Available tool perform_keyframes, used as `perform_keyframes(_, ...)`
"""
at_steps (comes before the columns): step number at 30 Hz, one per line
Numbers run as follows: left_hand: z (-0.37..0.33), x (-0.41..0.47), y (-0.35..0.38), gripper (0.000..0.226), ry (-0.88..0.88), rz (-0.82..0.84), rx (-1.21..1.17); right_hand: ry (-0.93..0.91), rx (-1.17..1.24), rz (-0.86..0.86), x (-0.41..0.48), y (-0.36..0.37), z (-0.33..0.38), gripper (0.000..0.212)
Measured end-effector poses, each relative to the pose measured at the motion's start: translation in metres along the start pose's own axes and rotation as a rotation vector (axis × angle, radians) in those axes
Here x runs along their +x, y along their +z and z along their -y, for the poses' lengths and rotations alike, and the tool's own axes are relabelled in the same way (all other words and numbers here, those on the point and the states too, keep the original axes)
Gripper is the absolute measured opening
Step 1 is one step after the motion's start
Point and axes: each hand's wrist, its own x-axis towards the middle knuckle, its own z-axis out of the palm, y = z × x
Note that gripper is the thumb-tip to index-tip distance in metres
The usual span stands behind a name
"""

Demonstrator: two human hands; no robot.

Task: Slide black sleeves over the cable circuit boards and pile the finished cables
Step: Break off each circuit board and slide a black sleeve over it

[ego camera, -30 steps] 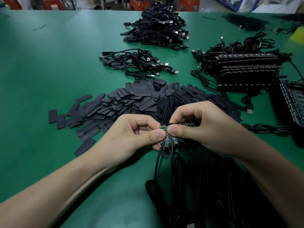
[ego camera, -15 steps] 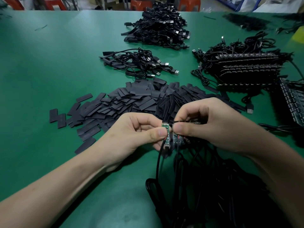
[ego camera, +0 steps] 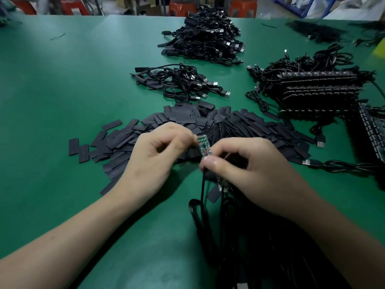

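Left grip (ego camera: 158,157): you are keeping it curled at centre frame, fingertips pinching the upper end of the circuit board (ego camera: 202,145). Motion blur is softening the contact.
Right grip (ego camera: 252,165): you are clamping thumb and forefinger together on the board's lower end, just where the cable (ego camera: 202,184) is leaving it.
Circuit board: it is standing nearly upright between both grips, its green face showing, raised above the table (ego camera: 62,90).
Cable: it is hanging toward lower centre, running into a dark tangle.
Black sleeves (ego camera: 187,119): they are lying heaped just behind your hands.
Finished cables (ego camera: 179,84): they are lying piled at upper centre, beyond the sleeves.
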Motion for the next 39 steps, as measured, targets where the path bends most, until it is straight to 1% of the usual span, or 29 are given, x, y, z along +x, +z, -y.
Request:
perform_keyframes(1, 0.002, 0.001, -0.003, 0.015, 0.036, -0.030, 0.119, 0.020, 0.083, 0.014, 0.001, -0.002, 0.001, 0.019)
perform_keyframes(3, 0.008, 0.004, -0.008, 0.014, 0.096, -0.094, 0.462, 0.039, 0.335, 0.069, 0.002, -0.008, 0.003, 0.021)
perform_keyframes(4, 0.011, 0.006, -0.008, 0.018, 0.091, -0.103, 0.619, 0.047, 0.479, 0.097, 0.002, -0.010, 0.005, 0.022)
perform_keyframes(5, 0.014, 0.007, -0.008, 0.024, 0.078, -0.091, 0.725, 0.057, 0.624, 0.118, 0.003, -0.012, 0.008, 0.023)
perform_keyframes(7, 0.017, 0.009, -0.006, 0.030, 0.071, -0.044, 0.832, 0.078, 0.882, 0.115, 0.005, -0.016, 0.014, 0.021)
perform_keyframes(8, 0.017, 0.009, -0.005, 0.030, 0.073, -0.027, 0.855, 0.078, 0.967, 0.088, 0.006, -0.020, 0.017, 0.020)
perform_keyframes(11, 0.015, 0.011, -0.002, 0.028, 0.093, -0.031, 0.884, 0.030, 1.063, 0.012, 0.010, -0.040, 0.025, 0.019)
perform_keyframes(13, 0.015, 0.012, -0.001, 0.024, 0.090, -0.046, 0.888, 0.007, 0.964, -0.037, 0.011, -0.054, 0.028, 0.020)
perform_keyframes(14, 0.016, 0.013, -0.001, 0.022, 0.087, -0.051, 0.886, 0.005, 0.840, -0.069, 0.011, -0.061, 0.028, 0.021)
perform_keyframes(15, 0.017, 0.013, -0.001, 0.019, 0.084, -0.057, 0.883, 0.007, 0.666, -0.095, 0.009, -0.065, 0.027, 0.024)
perform_keyframes(18, 0.014, 0.013, -0.004, 0.013, 0.103, -0.082, 0.885, 0.042, -0.016, -0.101, 0.009, -0.056, 0.023, 0.027)
perform_keyframes(19, 0.012, 0.013, -0.006, 0.012, 0.131, -0.086, 0.879, 0.068, -0.172, -0.092, 0.009, -0.048, 0.020, 0.027)
perform_keyframes(20, 0.011, 0.013, -0.007, 0.011, 0.168, -0.080, 0.854, 0.098, -0.263, -0.084, 0.008, -0.039, 0.018, 0.026)
perform_keyframes(21, 0.009, 0.012, -0.007, 0.010, 0.205, -0.062, 0.804, 0.134, -0.302, -0.077, 0.008, -0.030, 0.016, 0.026)
perform_keyframes(23, 0.007, 0.007, -0.006, 0.009, 0.222, 0.007, 0.634, 0.200, -0.282, -0.076, 0.008, -0.018, 0.009, 0.027)
perform_keyframes(26, 0.005, -0.002, -0.002, 0.017, 0.084, 0.109, 0.341, 0.243, -0.124, -0.059, 0.009, -0.013, -0.003, 0.024)
perform_keyframes(28, 0.004, -0.005, -0.001, 0.020, 0.017, 0.126, 0.199, 0.250, -0.045, -0.005, 0.009, -0.010, -0.009, 0.026)
perform_keyframes(29, 0.004, -0.005, -0.001, 0.020, 0.019, 0.124, 0.166, 0.258, 0.002, 0.023, 0.008, -0.009, -0.011, 0.027)
perform_keyframes(31, 0.003, -0.005, -0.001, 0.019, 0.092, 0.117, 0.218, 0.270, 0.100, 0.061, 0.007, -0.007, -0.013, 0.029)
perform_keyframes(33, 0.002, -0.007, -0.001, 0.018, 0.222, 0.107, 0.353, 0.275, 0.159, 0.077, 0.008, -0.005, -0.015, 0.033)
perform_keyframes(35, 0.001, -0.009, -0.001, 0.025, 0.322, 0.074, 0.460, 0.266, 0.199, 0.090, 0.007, -0.003, -0.016, 0.033)
perform_keyframes(37, 0.001, -0.009, -0.002, 0.026, 0.367, 0.037, 0.508, 0.244, 0.225, 0.106, 0.006, -0.003, -0.015, 0.031)
perform_keyframes(39, 0.000, -0.009, -0.002, 0.023, 0.343, 0.010, 0.487, 0.222, 0.240, 0.088, 0.006, -0.004, -0.014, 0.035)
